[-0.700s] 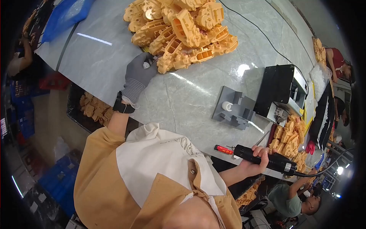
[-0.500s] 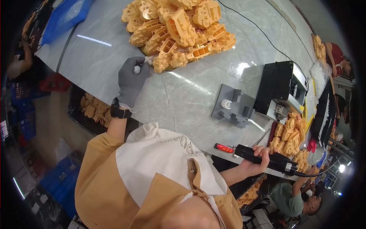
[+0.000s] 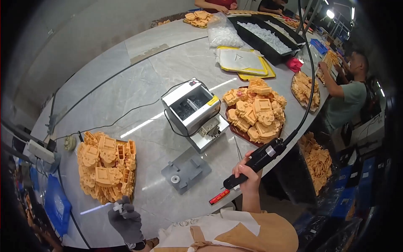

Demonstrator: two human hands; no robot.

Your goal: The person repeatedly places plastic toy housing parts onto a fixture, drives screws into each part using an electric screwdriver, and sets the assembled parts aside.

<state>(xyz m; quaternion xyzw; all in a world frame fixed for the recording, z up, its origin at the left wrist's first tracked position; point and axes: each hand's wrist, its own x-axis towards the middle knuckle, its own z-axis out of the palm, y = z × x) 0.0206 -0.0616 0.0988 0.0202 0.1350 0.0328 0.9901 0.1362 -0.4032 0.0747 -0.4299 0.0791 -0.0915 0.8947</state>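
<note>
My left hand (image 3: 124, 221), in a grey glove, is closed on a small white plastic part (image 3: 118, 207) at the near edge of a pile of orange plastic housings (image 3: 107, 166). My right hand (image 3: 249, 176) is bare and wrapped round a black electric screwdriver (image 3: 259, 161), its tip pointing down and left and its cable rising from the far end. Below that tip lies a red object with markings (image 3: 219, 197). Between my hands a grey fixture (image 3: 191, 171) rests on the table, with a white ring-shaped piece (image 3: 175, 179) on it.
A screw feeder (image 3: 184, 119) stands behind the fixture, trailing a cable leftward. Beyond it are more orange housings (image 3: 262, 111), yellow-edged trays (image 3: 243, 61), a bag of white parts (image 3: 224, 35) and a black bin (image 3: 264, 40). A co-worker (image 3: 348, 92) sits at the right.
The view has swung right and up, bringing the far table into sight. My left hand still holds the white part beside the pile; my right hand keeps its hold on the screwdriver.
</note>
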